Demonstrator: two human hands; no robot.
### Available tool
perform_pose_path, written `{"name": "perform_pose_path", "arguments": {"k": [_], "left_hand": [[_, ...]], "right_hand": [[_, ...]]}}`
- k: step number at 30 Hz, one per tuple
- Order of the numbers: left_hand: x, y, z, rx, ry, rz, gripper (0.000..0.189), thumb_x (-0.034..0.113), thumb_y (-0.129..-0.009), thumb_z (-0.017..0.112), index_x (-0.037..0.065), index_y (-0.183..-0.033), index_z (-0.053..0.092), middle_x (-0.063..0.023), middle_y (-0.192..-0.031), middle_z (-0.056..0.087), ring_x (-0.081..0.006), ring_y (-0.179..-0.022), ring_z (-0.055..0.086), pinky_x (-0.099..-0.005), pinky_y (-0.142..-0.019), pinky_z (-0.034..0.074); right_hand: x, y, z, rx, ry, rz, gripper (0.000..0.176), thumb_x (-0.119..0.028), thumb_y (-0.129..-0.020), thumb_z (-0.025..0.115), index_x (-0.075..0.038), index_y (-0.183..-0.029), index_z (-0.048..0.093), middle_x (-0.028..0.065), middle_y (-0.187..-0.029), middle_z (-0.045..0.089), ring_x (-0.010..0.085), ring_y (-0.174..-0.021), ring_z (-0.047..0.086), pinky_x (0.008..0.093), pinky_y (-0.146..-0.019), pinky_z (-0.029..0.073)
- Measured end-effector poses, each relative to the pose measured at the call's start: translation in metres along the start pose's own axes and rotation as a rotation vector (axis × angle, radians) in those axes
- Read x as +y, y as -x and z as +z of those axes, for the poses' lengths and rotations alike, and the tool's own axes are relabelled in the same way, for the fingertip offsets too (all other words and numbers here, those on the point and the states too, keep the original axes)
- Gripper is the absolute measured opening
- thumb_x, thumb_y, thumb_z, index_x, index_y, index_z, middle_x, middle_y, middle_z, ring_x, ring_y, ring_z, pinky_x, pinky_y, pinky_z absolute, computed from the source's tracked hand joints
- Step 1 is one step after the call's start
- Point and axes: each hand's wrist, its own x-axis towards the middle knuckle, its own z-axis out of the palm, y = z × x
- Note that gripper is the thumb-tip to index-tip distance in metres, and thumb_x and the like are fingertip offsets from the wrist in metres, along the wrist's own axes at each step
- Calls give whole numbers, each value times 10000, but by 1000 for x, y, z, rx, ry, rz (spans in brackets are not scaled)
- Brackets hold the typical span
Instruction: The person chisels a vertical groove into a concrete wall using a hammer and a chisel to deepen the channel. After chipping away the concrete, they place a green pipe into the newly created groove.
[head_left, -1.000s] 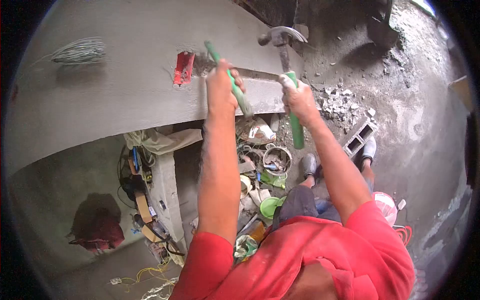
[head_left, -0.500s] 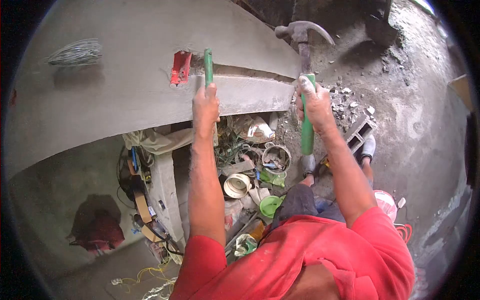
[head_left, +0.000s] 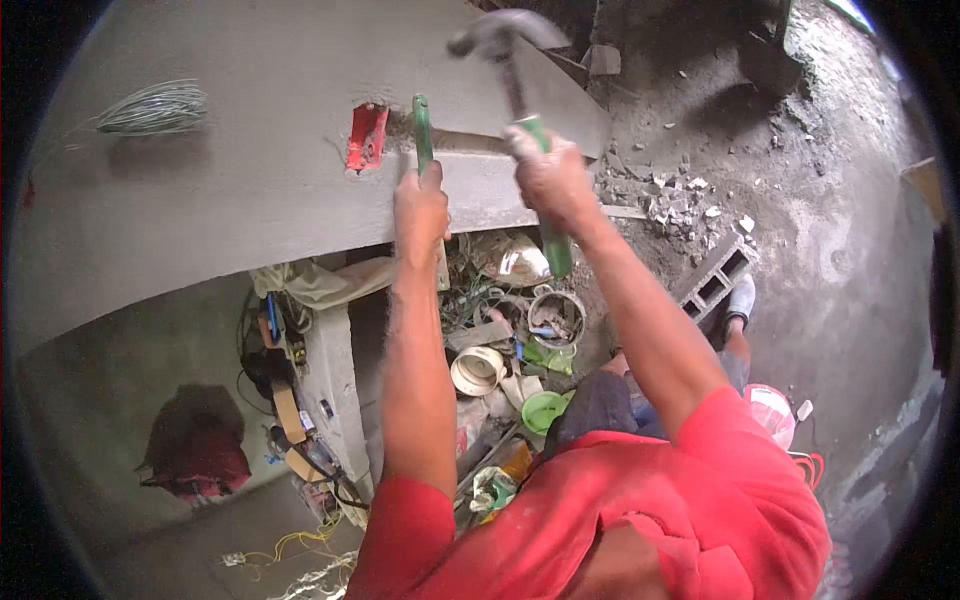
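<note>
My left hand (head_left: 422, 212) is closed round a green-handled tool (head_left: 423, 130), whose green end points up over the grey wall (head_left: 270, 190). What the lower part of that tool looks like is hidden. Just left of it is a red box (head_left: 366, 137) set in a recess, with a groove running off to the right. My right hand (head_left: 558, 185) grips a claw hammer (head_left: 514, 80) by its green handle. The hammer head is raised above and right of my left hand, slightly blurred, and touches nothing that I can make out.
A coil of wire (head_left: 152, 108) lies at upper left. Below the ledge are a bucket (head_left: 556, 318), a cream pot (head_left: 477, 371) and a green bowl (head_left: 543, 411). Rubble (head_left: 680, 205) and a hollow block (head_left: 713, 280) lie on the right.
My right hand and the hammer have swung left, closer to my left hand. My left hand has shifted slightly, still holding the green-handled tool.
</note>
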Motion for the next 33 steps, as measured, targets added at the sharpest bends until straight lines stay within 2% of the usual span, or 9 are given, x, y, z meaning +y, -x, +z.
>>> {"name": "perform_pose_path", "arguments": {"k": [5,8,10,13,18,21,25,27,33], "left_hand": [[1,-6,8,43,8,15,324,353,-974,507,33,-946,552,16,-609,427,-97,-426,394,-296,-371,347],[8,-1,9,42,32,-39,325,351,-978,517,29,-949,553,15,-609,429,-102,-426,397,-300,-374,348],[19,-1,14,16,60,-58,324,348,-982,522,27,-949,553,15,-610,430,-103,-425,397,-300,-372,345],[16,-5,19,36,123,-105,324,346,-985,535,26,-946,555,16,-595,422,-102,-424,398,-303,-369,342],[-27,7,11,107,-270,153,433,368,-991,536,-51,-883,564,-260,-742,619,-437,-710,630,-512,-636,470],[-37,4,0,140,-300,283,444,402,-995,499,-31,-906,540,-91,-595,519,-227,-465,542,-393,-416,455],[-35,-8,-4,149,-219,271,480,429,-1005,484,-35,-895,544,-107,-597,519,-251,-485,559,-401,-415,448],[-27,-3,-1,156,-206,195,453,386,-1005,506,-49,-901,574,-316,-835,616,-512,-847,593,-553,-738,440],[-14,8,-6,197,-297,271,449,391,-1000,511,-43,-914,585,-328,-820,621,-533,-853,598,-570,-729,441]], "right_hand": [[-21,7,-10,183,-384,-319,437,-519,-963,578,-93,-866,571,-11,-599,523,100,-484,520,264,-430,425],[46,-19,24,268,56,-427,466,-517,-964,563,-57,-893,587,-1,-593,527,113,-477,517,277,-441,427],[42,-33,13,-119,226,55,474,-503,-953,579,-31,-913,598,9,-604,539,125,-483,522,295,-457,438],[-15,-8,-14,34,88,94,498,-542,-923,621,-45,-910,587,-2,-602,530,107,-487,521,289,-435,432],[-46,9,-57,116,-303,-99,515,-574,-907,642,-67,-907,553,-28,-552,479,69,-438,487,257,-399,403],[-50,20,-70,114,-326,-55,495,-560,-940,596,-77,-849,531,-14,-580,477,86,-448,481,244,-387,396],[-33,39,-65,67,-189,17,472,-528,-960,584,-73,-849,523,-3,-577,473,100,-439,472,251,-389,386],[-26,43,-59,60,-184,52,469,-514,-948,614,-66,-859,508,3,-568,491,99,-431,470,260,-393,390],[-12,35,-11,101,-236,-139,498,-568,-908,639,-88,-852,520,-16,-567,494,86,-434,484,251,-366,392]]}}
